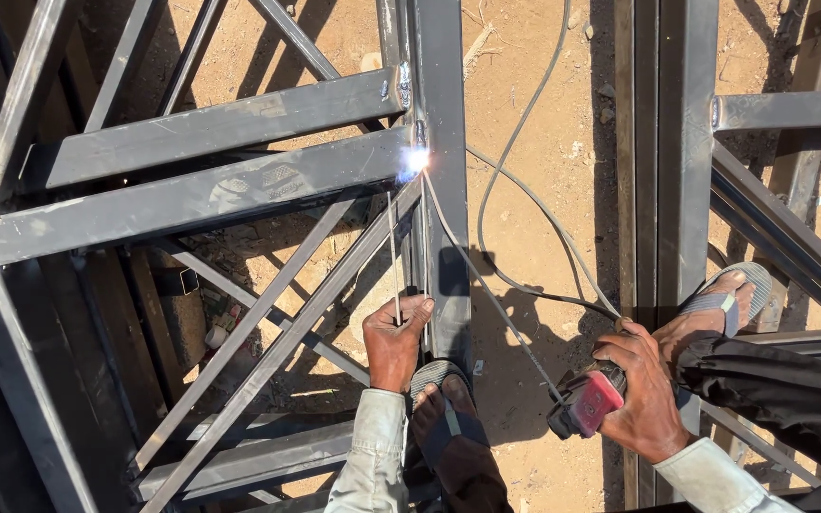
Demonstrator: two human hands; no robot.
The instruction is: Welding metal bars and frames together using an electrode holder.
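Overhead, the thin grey welding rod (482,285) runs on a long diagonal axis — its lower end clamped in the red-and-black electrode holder (583,403), its upper tip pointing up and left to a white arc flare (414,161). That flare sits at the joint where a flat dark steel crossbar (192,195) meets the upright dark steel post (441,171). The rod looks straight, slender and pale along its length.

The right hand (646,394) is wrapped fully around the holder, fingers curled over its top. The left hand (396,342) pinches 1 spare thin rod (393,256) between thumb and fingers; this rod stands nearly vertical, tip upward, just beside the post.

A grey cable (515,171) loops over the reddish dirt ground (544,114) and runs to the holder. 2 sandalled feet show — 1 on a bar near the left hand (444,418), 1 on the right-hand steel frame (719,309).
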